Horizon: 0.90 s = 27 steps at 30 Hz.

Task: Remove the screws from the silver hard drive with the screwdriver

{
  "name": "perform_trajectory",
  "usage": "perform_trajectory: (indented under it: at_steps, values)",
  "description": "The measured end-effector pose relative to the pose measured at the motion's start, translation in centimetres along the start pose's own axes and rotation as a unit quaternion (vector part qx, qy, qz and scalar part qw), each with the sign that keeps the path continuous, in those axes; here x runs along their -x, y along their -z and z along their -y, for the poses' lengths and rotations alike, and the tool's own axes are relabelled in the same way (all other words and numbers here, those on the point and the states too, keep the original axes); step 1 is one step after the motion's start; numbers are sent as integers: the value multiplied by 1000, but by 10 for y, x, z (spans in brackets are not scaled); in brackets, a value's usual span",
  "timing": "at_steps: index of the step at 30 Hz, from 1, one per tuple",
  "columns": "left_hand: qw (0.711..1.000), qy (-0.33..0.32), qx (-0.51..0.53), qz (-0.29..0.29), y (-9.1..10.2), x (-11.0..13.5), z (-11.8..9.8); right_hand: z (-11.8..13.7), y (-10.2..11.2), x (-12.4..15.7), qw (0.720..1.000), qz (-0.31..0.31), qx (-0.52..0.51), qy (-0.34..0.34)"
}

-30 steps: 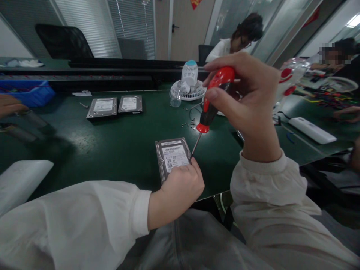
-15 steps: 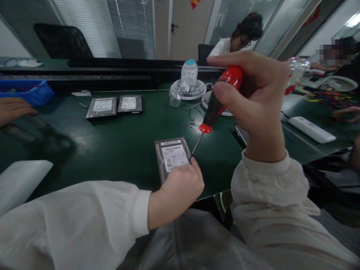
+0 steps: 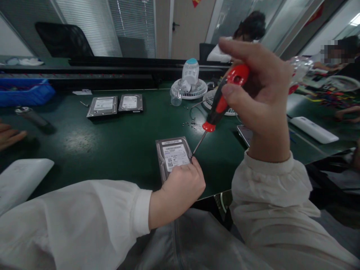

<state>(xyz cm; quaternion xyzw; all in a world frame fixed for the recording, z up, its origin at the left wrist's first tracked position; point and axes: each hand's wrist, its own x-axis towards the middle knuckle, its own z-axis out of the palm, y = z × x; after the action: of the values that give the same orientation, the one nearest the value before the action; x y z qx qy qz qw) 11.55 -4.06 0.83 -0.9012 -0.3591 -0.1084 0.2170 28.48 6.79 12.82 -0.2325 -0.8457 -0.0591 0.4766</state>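
Observation:
A hard drive (image 3: 175, 154) with a white label lies on the green table in front of me. My left hand (image 3: 184, 180) is closed over its near right part, fingertips by its right edge and hiding that corner. In my right hand (image 3: 260, 90) is a red and black screwdriver (image 3: 219, 107), the thumb on its handle and the index finger lifted off. Its shaft slants down to the drive's right edge, where the tip meets my left fingertips. Any screw under the tip is too small to make out.
Two more hard drives (image 3: 102, 106) lie farther back. Several loose screws (image 3: 192, 122) are scattered near a white fan (image 3: 190, 77). At the left are a blue bin (image 3: 26, 92), a metal cylinder (image 3: 30, 115), a white case (image 3: 24, 178) and another person's hand (image 3: 9, 135). A phone (image 3: 244, 135) lies right.
My right hand has shifted slightly up and right, its index finger lifting from the screwdriver handle. At left, the other person's hand has let go of the metal cylinder and drawn back.

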Motion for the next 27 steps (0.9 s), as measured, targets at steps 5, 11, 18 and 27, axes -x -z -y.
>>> perform_trajectory:
  at_steps: [5, 11, 18, 27]
  values:
    - [1000, -3, 2, 16, 0, 0, 0, -3, -3, 4, 994, 6, -80, -79]
    - [1000, -4, -2, 14, -1, 0, 0, 11, 0, 1, 997, -7, 55, -46]
    - [1000, 0, 2, 18, 0, 0, 0, -9, 5, 3, 999, 5, 41, 11]
    - [1000, 2, -9, -4, -1, 1, -1, 3, -6, 0, 1000, 1, 28, -4]
